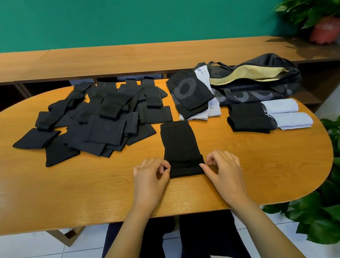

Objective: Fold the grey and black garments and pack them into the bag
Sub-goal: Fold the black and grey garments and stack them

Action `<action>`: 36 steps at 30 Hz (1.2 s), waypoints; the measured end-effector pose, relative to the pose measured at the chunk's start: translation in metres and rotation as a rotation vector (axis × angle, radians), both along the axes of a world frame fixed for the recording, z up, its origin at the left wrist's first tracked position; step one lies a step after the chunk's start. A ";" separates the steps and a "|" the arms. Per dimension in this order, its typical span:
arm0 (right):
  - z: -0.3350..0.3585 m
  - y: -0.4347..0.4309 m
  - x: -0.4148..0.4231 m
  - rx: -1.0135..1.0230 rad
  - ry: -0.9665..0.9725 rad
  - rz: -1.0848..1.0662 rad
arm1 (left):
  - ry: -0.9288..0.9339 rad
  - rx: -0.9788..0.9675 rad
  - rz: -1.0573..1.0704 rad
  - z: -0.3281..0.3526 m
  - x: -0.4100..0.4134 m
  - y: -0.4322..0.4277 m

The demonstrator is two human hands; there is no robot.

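Note:
A black garment [178, 142] lies flat in the middle of the wooden table [88, 187], its near end turned up into a short fold. My left hand [150, 175] pinches the fold's left edge and my right hand [223, 165] pinches its right edge. A loose pile of black garments [94, 119] covers the table's left part. Two folded black pieces [248, 119] and two folded grey pieces [287, 114] lie at the right. The dark bag [264, 87] lies open at the back right, showing a pale lining.
A black garment with a grey ring pattern [190, 92] rests on pale grey cloth [210, 104] beside the bag. A long wooden shelf [117, 57] runs behind the table. Potted plants [323, 8] stand at the right, with more leaves [336, 207] by the table's near right edge.

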State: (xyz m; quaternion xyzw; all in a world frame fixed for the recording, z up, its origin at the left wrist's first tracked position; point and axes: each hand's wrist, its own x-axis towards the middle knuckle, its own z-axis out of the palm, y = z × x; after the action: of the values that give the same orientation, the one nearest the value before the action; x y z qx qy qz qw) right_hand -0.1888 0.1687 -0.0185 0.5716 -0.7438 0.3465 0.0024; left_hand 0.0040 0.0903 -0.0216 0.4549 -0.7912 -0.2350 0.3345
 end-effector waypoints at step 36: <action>-0.004 -0.001 -0.007 0.184 -0.108 0.086 | -0.055 0.012 -0.048 0.005 0.000 0.001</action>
State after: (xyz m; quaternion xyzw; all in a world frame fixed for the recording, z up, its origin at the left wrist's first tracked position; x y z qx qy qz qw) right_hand -0.1956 0.1674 -0.0229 0.5812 -0.7463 0.3068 -0.1053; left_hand 0.0040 0.0910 -0.0163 0.4442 -0.8092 -0.2353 0.3043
